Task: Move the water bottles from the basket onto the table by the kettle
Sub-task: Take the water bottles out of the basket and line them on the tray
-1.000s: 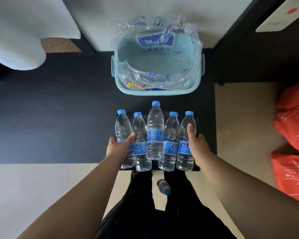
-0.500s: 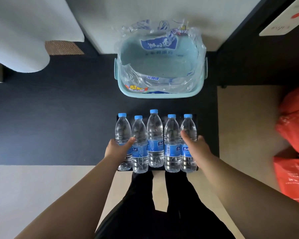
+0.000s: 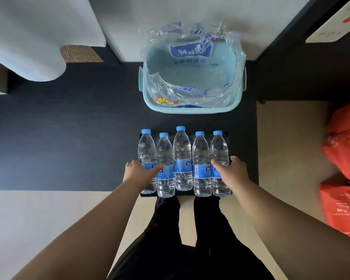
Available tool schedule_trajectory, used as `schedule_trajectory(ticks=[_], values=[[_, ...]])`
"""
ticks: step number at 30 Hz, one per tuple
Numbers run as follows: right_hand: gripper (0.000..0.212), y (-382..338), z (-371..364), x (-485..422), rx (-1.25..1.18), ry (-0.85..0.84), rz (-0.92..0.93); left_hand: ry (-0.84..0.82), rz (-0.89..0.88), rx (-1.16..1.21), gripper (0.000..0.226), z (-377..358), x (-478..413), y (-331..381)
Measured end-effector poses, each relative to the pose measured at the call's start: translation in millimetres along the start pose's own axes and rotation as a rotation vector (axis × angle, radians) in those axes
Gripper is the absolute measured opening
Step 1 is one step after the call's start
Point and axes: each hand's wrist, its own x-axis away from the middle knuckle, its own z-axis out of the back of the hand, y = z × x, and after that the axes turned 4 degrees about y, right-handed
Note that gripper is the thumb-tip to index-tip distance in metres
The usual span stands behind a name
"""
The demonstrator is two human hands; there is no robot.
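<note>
Five bottles [image 3: 183,158] with blue caps are being held in a tight row, side by side and touching, on a black tray [image 3: 227,138] at the near edge of a dark table [image 3: 69,138]. Beyond the row, further back on the table, a pale blue basket [image 3: 192,107] is sitting against the wall, lined with crumpled clear plastic wrap [image 3: 190,57] printed in blue; no bottles are being shown inside it. To the right of the row, off the table, red bags [image 3: 343,158] are lying blurred on the floor. To the left of the basket, a white rounded object [image 3: 28,37] is overhanging the table's far corner. A white card [image 3: 335,27] with a red dot is being seen at the upper right, beyond the basket. Nothing is standing between the basket and the row.

The left hand [image 3: 138,171] is being pressed against the leftmost bottle [image 3: 147,150], fingers wrapped round its labelled middle and the thumb reaching across to the second bottle. The right hand [image 3: 229,170] is being closed around the rightmost bottle [image 3: 219,150] in the same way, thumb laid over the label. The three middle bottles are being squeezed between the two outer ones, untouched by the palms. Black-trousered legs [image 3: 186,229] are being seen below the tray's near edge.
</note>
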Motion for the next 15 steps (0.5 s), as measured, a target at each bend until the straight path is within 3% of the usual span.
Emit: schedule_trajectory(ticks=[4, 8, 15], values=[[0.097, -1, 2, 4, 0.096, 0.012, 0.031, -0.015, -0.004, 0.012, 0.107, 1, 1, -2], [0.072, -5, 1, 18, 0.177, 0.069, 0.091, 0.002, -0.028, 0.048, 0.095, 6, 12, -2], [0.077, -7, 3, 55, 0.197, 0.149, 0.124, -0.015, -0.213, 0.011, 0.058, 29, 38, -19]])
